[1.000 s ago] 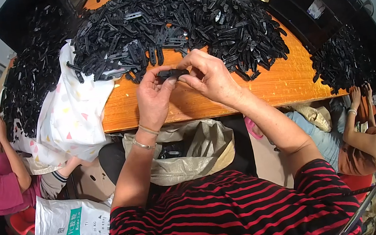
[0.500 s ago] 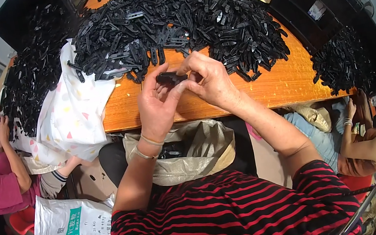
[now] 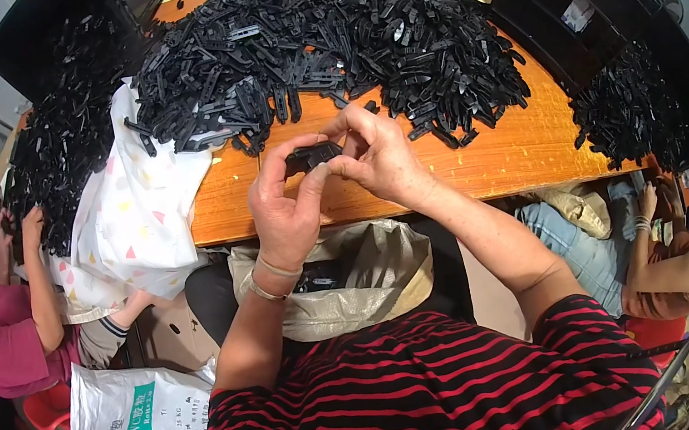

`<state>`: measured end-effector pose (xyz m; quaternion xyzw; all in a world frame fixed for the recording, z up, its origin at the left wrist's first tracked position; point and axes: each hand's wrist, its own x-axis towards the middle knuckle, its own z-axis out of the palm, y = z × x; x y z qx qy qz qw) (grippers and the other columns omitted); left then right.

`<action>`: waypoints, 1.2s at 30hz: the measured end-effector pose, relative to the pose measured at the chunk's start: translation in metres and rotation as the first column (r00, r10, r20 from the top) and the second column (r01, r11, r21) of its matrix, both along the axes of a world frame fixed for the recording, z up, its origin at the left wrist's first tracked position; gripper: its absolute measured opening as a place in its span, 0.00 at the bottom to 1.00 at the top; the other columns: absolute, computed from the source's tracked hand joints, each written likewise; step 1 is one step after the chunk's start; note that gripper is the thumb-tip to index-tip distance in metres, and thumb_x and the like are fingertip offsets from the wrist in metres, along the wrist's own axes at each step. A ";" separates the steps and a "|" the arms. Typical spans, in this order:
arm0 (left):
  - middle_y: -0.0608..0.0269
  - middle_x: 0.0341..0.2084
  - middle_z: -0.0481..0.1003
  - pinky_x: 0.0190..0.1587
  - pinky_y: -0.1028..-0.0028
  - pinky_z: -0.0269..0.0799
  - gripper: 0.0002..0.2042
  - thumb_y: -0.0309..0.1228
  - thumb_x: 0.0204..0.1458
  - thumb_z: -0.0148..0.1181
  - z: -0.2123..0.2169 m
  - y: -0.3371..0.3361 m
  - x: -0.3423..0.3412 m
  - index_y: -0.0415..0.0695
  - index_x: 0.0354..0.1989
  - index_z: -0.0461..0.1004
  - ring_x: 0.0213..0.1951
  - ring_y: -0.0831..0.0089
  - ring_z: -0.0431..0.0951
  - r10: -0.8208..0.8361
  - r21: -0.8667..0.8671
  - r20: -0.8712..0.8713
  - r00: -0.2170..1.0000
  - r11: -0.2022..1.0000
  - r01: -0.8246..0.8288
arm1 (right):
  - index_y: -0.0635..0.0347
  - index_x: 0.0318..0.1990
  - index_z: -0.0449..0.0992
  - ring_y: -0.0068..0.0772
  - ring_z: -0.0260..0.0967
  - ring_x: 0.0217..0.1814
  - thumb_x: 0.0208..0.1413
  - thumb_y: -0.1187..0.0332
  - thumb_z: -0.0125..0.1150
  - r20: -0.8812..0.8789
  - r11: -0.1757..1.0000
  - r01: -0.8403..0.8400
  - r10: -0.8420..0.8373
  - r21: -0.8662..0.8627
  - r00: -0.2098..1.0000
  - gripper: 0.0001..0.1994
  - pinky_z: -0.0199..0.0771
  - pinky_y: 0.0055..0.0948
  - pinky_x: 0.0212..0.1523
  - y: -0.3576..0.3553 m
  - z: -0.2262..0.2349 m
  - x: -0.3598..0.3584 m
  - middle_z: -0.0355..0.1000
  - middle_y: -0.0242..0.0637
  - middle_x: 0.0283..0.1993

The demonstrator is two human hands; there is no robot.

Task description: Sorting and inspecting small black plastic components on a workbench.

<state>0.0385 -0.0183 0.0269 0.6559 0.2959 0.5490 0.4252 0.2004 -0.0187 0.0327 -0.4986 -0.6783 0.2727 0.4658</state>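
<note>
A small black plastic part (image 3: 311, 157) is pinched between both of my hands above the near edge of the orange wooden table (image 3: 501, 160). My left hand (image 3: 287, 202) grips it from below with thumb and fingers. My right hand (image 3: 375, 154) holds its right end with the fingertips. Behind my hands lies a big heap of similar black plastic parts (image 3: 314, 41).
An open grey sack (image 3: 374, 279) with black parts inside sits on my lap. A white patterned cloth (image 3: 133, 220) hangs over the table's left edge. A person in a pink top (image 3: 2, 335) sits at left, another person (image 3: 667, 269) at right. A white printed bag (image 3: 127, 419) lies at lower left.
My two hands have stayed together on the black part and have shifted it slightly, with the fingers working around it. The people at the sides have barely moved.
</note>
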 end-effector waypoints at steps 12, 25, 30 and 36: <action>0.61 0.40 0.75 0.45 0.81 0.71 0.11 0.21 0.54 0.57 -0.014 0.010 -0.012 0.36 0.45 0.70 0.41 0.79 0.75 -0.106 -0.245 0.203 0.973 0.957 0.155 | 0.63 0.37 0.68 0.20 0.67 0.23 0.40 0.75 0.72 0.124 0.999 0.022 -0.027 0.044 0.992 0.18 0.68 0.23 0.24 0.001 -0.009 -0.013 0.68 0.34 0.28; 0.66 0.26 0.73 0.35 0.77 0.68 0.06 0.26 0.55 0.56 -0.036 -0.021 -0.043 0.36 0.38 0.75 0.31 0.80 0.72 -0.188 -0.252 -0.383 0.904 0.963 0.094 | 0.60 0.32 0.80 0.39 0.73 0.36 0.45 0.68 0.68 0.391 0.998 -0.047 0.054 -0.028 0.919 0.07 0.73 0.31 0.36 0.018 -0.040 0.043 0.75 0.41 0.34; 0.58 0.28 0.74 0.32 0.72 0.70 0.07 0.26 0.51 0.60 -0.052 0.042 -0.047 0.37 0.36 0.75 0.28 0.69 0.75 0.313 0.076 -0.463 0.829 0.946 -0.315 | 0.60 0.37 0.77 0.52 0.72 0.39 0.47 0.68 0.64 0.626 0.978 0.200 -0.195 0.063 0.755 0.10 0.72 0.42 0.39 0.049 -0.042 0.060 0.71 0.45 0.40; 0.53 0.30 0.72 0.34 0.63 0.70 0.06 0.25 0.44 0.64 -0.065 0.088 -0.042 0.40 0.31 0.74 0.32 0.55 0.74 0.584 0.472 -0.576 0.572 0.809 -0.350 | 0.63 0.32 0.73 0.54 0.69 0.37 0.42 0.73 0.67 0.608 0.996 0.080 -0.085 0.035 0.789 0.10 0.71 0.44 0.39 0.059 -0.054 0.054 0.68 0.45 0.35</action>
